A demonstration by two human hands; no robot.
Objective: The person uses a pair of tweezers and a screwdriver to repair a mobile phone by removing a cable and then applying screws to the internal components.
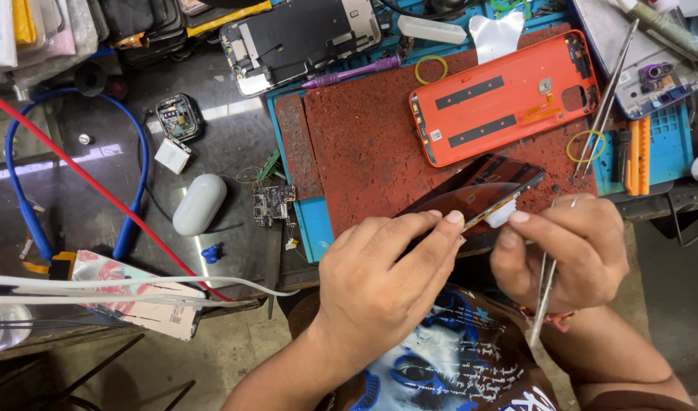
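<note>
Your left hand grip pinches the screen edge; right hand grip clamps tweezers and a white tab, over the worktop front edge.

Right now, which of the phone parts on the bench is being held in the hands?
The dark glossy screen panel, pinched between the left hand and right hand. The orange back cover and the dark phone frame lie untouched farther back.

Mat: the rust-red rubber work mat lies on my bench.
Cover: the orange plastic phone back cover rests on the mat.
Case: the white oval earbud case sits left of the mat.
Screen: the dark glass phone screen is between my grips, before the cover.
</note>
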